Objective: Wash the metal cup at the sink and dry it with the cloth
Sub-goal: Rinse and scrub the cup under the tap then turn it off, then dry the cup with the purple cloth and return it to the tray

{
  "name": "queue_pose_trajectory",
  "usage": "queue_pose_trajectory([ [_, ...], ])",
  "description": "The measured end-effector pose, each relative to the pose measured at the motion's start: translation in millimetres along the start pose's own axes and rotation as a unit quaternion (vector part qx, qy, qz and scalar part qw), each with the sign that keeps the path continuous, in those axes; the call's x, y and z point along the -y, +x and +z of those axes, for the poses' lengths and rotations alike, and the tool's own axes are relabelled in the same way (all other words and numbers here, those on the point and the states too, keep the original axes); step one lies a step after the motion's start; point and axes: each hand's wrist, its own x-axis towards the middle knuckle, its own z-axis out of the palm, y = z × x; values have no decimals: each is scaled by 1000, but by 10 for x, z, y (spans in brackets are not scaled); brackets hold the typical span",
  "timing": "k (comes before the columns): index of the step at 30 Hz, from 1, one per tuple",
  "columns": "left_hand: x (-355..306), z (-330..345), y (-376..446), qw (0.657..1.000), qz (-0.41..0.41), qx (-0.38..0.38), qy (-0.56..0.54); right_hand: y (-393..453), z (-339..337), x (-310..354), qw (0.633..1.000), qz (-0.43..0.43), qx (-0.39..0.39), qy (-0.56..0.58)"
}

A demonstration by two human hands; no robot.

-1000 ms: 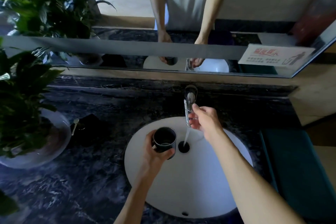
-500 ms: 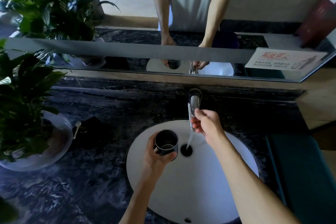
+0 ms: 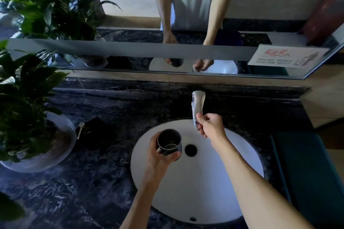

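My left hand (image 3: 160, 156) grips the metal cup (image 3: 169, 142) upright over the white sink (image 3: 232, 182), beside the drain (image 3: 190, 150). My right hand (image 3: 209, 123) pinches the faucet (image 3: 197, 108) tip. I should bring the cup's mouth squarely under the spout, holding it steady.

Dark matt metal cup (image 3: 169, 142), glossy chrome tap (image 3: 197, 106), smooth white basin (image 3: 214, 182), polished dark marble counter (image 3: 83, 191)

A dark marbled stone worktop (image 3: 78, 188) carries a round white basin (image 3: 204, 191) set into it near the front edge. A chrome faucet (image 3: 197, 106) stands at the basin's back rim. Toward the left edge sits a potted plant in a glass bowl (image 3: 42, 156), with a small dark object (image 3: 95, 134) just beside it.
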Motion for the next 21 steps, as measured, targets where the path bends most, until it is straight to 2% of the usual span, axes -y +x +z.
queue_pose_trajectory([
  [6,-12,-37,-97,1000,7,7,1,-115,-46,18,1000,-9,-13,-5],
  [10,-34,-74,-186,1000,9,22,9,-368,-312,-108,1000,-14,-13,13],
  [14,-45,-44,-272,998,32,46,17,-783,-736,-332,983,34,41,174],
  [18,73,76,-368,995,48,79,38,-1249,-1082,-667,998,21,-25,58],
  [21,117,200,-495,992,48,112,39,-1587,-1298,-915,997,3,-66,46],
])
